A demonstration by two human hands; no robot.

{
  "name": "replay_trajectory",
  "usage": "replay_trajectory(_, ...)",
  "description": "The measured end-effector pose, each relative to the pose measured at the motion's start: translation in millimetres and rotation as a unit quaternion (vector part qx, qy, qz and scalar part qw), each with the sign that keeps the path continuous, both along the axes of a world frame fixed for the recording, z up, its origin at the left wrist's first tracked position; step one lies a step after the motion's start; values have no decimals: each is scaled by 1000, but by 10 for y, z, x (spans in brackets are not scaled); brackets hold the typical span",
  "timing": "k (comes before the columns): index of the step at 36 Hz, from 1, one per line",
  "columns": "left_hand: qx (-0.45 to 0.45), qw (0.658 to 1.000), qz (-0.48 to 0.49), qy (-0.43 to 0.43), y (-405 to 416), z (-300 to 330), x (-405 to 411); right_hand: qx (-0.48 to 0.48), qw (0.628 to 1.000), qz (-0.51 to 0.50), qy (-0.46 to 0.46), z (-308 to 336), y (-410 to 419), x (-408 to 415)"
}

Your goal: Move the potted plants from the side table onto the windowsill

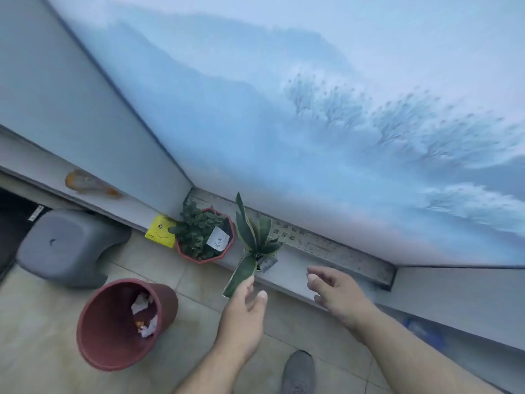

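Observation:
Two potted plants stand on the windowsill (295, 275) in its left corner. A bushy green plant in a red octagonal pot (205, 234) carries a white tag. Right of it stands a spiky snake plant (254, 240) whose small pot is mostly hidden by its leaves. My left hand (244, 302) is open just below that plant, its fingertips at the tip of a drooping leaf. On the other side my right hand (338, 291) hovers open over the sill's front edge. Neither hand holds anything.
A frosted window with a tree pattern (312, 123) rises behind the sill. On the tiled floor sit a red waste bin with crumpled paper (122, 322) and a grey plastic stool (68, 248). A yellow smiley note (160, 231) sticks by the corner. My grey shoe (298, 371) is below.

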State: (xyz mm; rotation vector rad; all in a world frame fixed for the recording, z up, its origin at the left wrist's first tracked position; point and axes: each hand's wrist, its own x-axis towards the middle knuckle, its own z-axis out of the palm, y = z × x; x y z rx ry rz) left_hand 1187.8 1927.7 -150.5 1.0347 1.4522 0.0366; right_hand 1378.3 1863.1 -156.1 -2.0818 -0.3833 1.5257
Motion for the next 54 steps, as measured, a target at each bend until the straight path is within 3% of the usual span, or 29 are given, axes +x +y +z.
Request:
replay_trajectory(9,103,993,-53,-35,253,2342,50,60,997,-34,-22,2382,-240,59)
replay_trajectory(14,192,964,-166,-80,80,3622,239,119,987,-88,-67,3666,-739,-2)
replay_trajectory(18,235,928,-249,-148,-79,4209,426,164,966,-177,-99,4330,-1167,-106)
replay_trajectory(23,243,888,-336,-200,-237,4576,532,210,919,-301,-144,4719,-1685,-379)
replay_trajectory(28,231,829,-431,-273,-618,4852,554,246,837,-451,-191,4984,-2381,-975)
replay_trajectory(36,135,707,-592,-363,-2074,5024,192,225,676,-656,-250,5273,-3699,-2525)
replay_trajectory(43,67,545,-723,-418,-3702,5180,-638,173,514,-784,-301,5373,-4770,-4220)
replay_trajectory(49,14,406,-802,-439,-5078,5258,-1895,143,359,-862,-329,5391,-5465,-5974)
replay_trajectory(54,-26,330,-836,-437,-5984,5278,-3125,116,264,-894,-342,5370,-5909,-7344)
